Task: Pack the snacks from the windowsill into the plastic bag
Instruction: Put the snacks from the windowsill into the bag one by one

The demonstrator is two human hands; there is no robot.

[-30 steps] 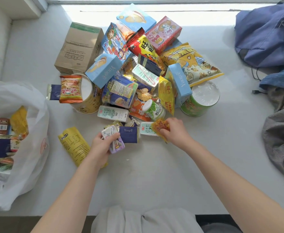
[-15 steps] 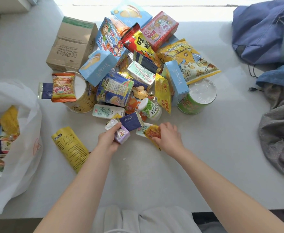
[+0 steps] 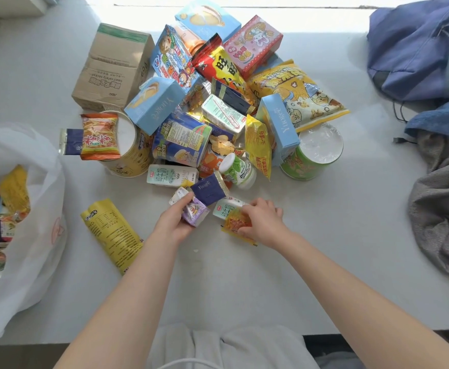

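Bag (image 3: 41,235) is laid at far left, partly filled | purple carton (image 3: 196,213) is gripped by left hand (image 3: 172,226) | orange packet (image 3: 234,223) is pinched by right hand (image 3: 263,222) | snacks (image 3: 180,139) are heaped on sill (image 3: 351,235) just behind hands | clothes (image 3: 441,198) are piled at right

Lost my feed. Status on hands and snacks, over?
Left hand grips purple carton. Right hand pinches orange packet. Plastic bag at left, partly filled. Yellow packet lies between hands and bag.
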